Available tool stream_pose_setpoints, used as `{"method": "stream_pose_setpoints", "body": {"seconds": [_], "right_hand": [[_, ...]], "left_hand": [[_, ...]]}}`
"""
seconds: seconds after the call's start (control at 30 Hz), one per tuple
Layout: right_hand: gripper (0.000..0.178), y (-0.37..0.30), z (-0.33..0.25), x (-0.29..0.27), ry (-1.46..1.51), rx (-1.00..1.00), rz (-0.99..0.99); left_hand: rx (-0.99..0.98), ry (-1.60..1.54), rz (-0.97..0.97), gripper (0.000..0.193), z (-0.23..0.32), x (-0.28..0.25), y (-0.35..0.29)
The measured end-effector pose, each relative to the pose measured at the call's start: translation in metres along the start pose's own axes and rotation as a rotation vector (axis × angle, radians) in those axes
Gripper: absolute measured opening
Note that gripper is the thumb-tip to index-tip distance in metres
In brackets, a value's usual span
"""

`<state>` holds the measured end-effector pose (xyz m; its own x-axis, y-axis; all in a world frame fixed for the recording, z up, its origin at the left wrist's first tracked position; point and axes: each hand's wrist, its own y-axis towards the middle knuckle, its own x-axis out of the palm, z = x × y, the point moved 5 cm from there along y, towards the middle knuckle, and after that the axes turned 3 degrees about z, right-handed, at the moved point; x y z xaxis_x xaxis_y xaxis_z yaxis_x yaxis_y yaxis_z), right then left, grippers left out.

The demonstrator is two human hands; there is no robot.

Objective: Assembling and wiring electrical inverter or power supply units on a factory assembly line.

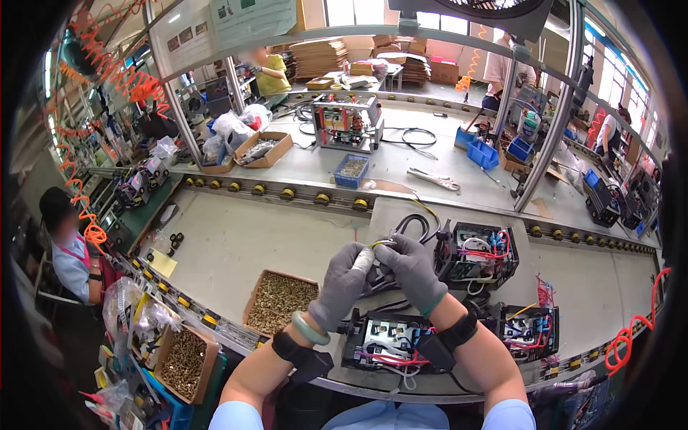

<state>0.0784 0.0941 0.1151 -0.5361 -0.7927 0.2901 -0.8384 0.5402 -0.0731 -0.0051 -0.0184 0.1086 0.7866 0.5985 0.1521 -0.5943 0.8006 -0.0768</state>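
In the middle of the bench, my left hand (pixel 341 284) and my right hand (pixel 411 268), both in grey gloves, meet with fingertips pinched. Between them runs a yellow-green wire (pixel 378 244) with a small metal end. A coiled black cable (pixel 413 228) lies just beyond my fingers. Below my wrists sits an open black device housing (pixel 387 338) with pink and white wires. Another open device (pixel 479 254) stands right of my right hand. Left of my left hand is a cardboard box (pixel 249 309) filled with small brass-coloured screws or fittings.
A second box of brass parts (pixel 208 373) sits at lower left. A third open device (pixel 529 331) is on the right. Across the roller rail stand a partly built unit (pixel 347 122), a blue bin (pixel 337 177) and locking pliers (pixel 434 178). One person (pixel 72 251) sits at the left.
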Motion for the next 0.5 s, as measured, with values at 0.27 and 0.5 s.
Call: {"method": "stream_pose_setpoints", "body": {"seconds": [0.27, 0.5], "right_hand": [[0.014, 0.011, 0.015, -0.027, 0.167, 0.052, 0.146], [0.015, 0.011, 0.01, -0.025, 0.055, -0.069, 0.086]], "left_hand": [[-0.135, -0.394, 0.066, 0.027, -0.014, -0.002, 0.008], [-0.206, -0.232, -0.212, 0.02, -0.017, 0.012, 0.007]]}}
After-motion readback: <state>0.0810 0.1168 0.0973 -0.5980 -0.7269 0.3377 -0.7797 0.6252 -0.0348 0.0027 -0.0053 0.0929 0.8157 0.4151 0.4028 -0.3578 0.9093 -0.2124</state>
